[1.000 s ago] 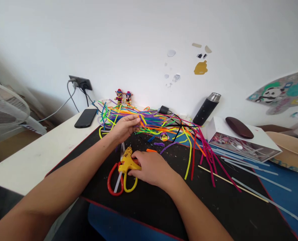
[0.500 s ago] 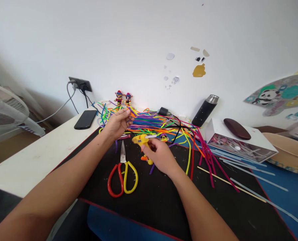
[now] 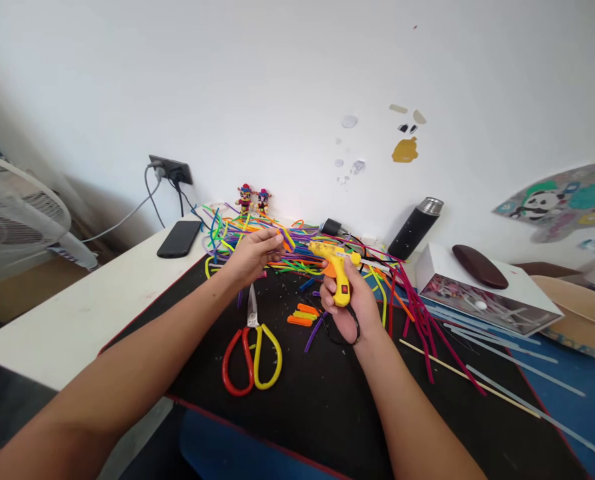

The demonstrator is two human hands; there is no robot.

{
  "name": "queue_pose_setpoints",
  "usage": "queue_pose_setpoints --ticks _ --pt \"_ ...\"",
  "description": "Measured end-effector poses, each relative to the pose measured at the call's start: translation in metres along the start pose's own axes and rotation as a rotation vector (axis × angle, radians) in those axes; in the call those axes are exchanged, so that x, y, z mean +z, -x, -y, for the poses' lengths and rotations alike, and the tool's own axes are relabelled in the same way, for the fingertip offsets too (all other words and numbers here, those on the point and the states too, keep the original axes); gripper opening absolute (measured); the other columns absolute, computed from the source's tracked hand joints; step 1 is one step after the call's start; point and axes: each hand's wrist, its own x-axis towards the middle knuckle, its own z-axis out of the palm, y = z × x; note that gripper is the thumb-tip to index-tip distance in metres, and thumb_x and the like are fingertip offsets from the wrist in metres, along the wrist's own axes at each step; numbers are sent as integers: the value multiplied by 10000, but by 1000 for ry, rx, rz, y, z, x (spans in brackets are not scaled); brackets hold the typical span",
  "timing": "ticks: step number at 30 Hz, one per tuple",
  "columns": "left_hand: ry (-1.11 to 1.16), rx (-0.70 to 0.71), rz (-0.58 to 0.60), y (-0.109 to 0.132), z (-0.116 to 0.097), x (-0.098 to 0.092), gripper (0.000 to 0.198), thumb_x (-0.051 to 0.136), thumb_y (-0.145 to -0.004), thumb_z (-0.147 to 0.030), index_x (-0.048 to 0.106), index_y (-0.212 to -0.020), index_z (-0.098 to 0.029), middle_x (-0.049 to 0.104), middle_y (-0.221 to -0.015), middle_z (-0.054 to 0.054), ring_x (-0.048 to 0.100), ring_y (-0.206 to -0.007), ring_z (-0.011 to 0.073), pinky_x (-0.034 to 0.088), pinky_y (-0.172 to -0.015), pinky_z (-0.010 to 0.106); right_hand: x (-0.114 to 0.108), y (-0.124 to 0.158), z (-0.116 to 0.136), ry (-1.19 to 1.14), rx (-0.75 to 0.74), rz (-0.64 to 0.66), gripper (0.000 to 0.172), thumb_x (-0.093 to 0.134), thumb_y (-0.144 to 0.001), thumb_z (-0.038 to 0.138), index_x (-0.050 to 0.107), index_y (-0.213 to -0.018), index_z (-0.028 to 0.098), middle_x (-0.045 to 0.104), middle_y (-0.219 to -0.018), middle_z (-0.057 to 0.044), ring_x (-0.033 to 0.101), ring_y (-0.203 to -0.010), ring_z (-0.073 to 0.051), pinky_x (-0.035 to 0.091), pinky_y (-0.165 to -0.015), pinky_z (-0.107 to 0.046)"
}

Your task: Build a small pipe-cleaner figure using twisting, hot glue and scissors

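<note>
Pinched in the fingers of my left hand (image 3: 257,255) is a small piece of purple, yellow and orange pipe cleaners (image 3: 287,240). My right hand (image 3: 353,300) is wrapped round the handle of a yellow glue gun (image 3: 338,270), its nozzle pointing left toward that piece, a short gap apart. A white glue stick sticks out of the gun's back. Below, on the black mat (image 3: 307,407), lies an orange and yellow pipe-cleaner piece (image 3: 302,315) beside a purple strip (image 3: 316,332). Scissors (image 3: 252,350) with red and yellow handles rest open nearer me.
Loose pipe cleaners (image 3: 227,233) pile along the back, with two small figures (image 3: 246,199) behind. A phone (image 3: 179,239) lies left. A black flask (image 3: 416,229), a white box (image 3: 487,287), a wooden stick (image 3: 470,379) and clear glue sticks (image 3: 537,393) are on the right.
My right hand has lifted the glue gun and turned it upright, its nozzle now near the piece in my left hand. The orange and yellow piece on the mat is now uncovered.
</note>
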Motion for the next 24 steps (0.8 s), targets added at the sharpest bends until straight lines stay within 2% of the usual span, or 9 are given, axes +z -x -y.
queue_pose_setpoints --ticks 4,14,17,19,22,24 --pt "-55 -24 50 2 5 2 415 1002 -616 -391 765 -841 -134 695 -703 12 630 -630 107 480 -604 209 0 1 -3 2 20 60 435 811 -836 570 675 -965 177 477 -583 68 447 -433 -82 313 -351 -172" --pt "-91 -1 97 3 10 1 350 962 -681 -382 766 -851 -147 707 -711 22 630 -630 123 469 -628 237 1 2 -5 71 -28 54 477 794 -812 629 694 -889 169 468 -518 74 436 -379 -79 295 -347 -192" --pt "-96 1 103 3 10 0 362 969 -670 -388 767 -849 -146 703 -708 19 623 -626 116 460 -620 230 1 1 -9 182 -92 -1 502 773 -813 663 695 -889 173 485 -507 68 460 -368 -92 284 -338 -197" --pt "-99 7 105 2 11 0 363 971 -667 -384 770 -854 -147 701 -707 17 620 -627 113 454 -616 226 2 2 -12 289 -157 -51 513 766 -811 680 676 -812 175 494 -473 57 476 -354 -104 283 -336 -208" --pt "-117 11 114 3 12 0 353 965 -679 -390 770 -852 -153 701 -708 15 607 -616 108 448 -607 225 6 5 -15 439 -202 -74 565 732 -824 723 613 -672 191 514 -412 23 499 -349 -124 342 -373 -234" --pt "-129 8 119 3 12 0 352 962 -685 -400 768 -850 -157 702 -709 15 605 -614 107 448 -608 227 8 7 -16 503 -208 -76 587 704 -831 756 620 -672 197 539 -409 9 514 -363 -136 383 -406 -250"
